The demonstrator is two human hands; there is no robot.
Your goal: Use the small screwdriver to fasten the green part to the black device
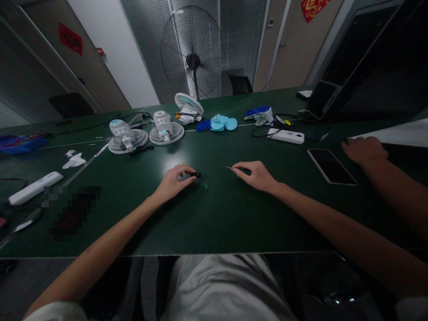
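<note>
My left hand [174, 182] is closed over the green table, its thumb and fingers pinching a small black part [195, 174] whose exact kind I cannot make out. To the right, my right hand [256, 175] grips what looks like a small screwdriver [228, 167]; its thin metal shaft points left toward the black part, and the two are apart. Most of its dark handle is hidden in the fingers. A tiny green piece [206, 186] lies on the table between the hands, just below the black part.
Small white fans [166, 128] stand across the table, near blue fan blades [219, 122] and gloves [259, 113]. A phone [331, 166] and white bar-shaped device [286, 136] lie right. Another person's hand [366, 150] rests at far right. White scraps [75, 160] lie left.
</note>
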